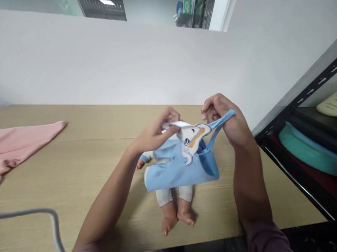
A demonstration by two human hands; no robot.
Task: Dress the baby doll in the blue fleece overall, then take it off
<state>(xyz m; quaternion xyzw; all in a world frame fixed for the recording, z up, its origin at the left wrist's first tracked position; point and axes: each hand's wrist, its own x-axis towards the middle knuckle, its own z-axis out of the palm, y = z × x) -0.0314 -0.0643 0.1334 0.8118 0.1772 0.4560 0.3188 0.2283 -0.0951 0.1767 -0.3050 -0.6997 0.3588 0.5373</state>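
A baby doll [175, 208] lies on its back on the wooden table [74, 164], bare feet toward me. Over its upper body I hold a small light blue garment [176, 167] with a white unicorn patch [193, 138]. My left hand [157, 132] pinches the garment's top edge at a white piece. My right hand [227, 121] is closed around a blue strap of the garment, pulling it up and to the right. The doll's head and chest are hidden under the cloth; one small hand shows at the left.
A pink cloth [14, 147] lies at the table's left edge. A grey cable [49, 218] loops at the lower left. A black metal shelf [306, 164] stands at the right, holding a teal roll [308, 150]. A white wall stands behind the table.
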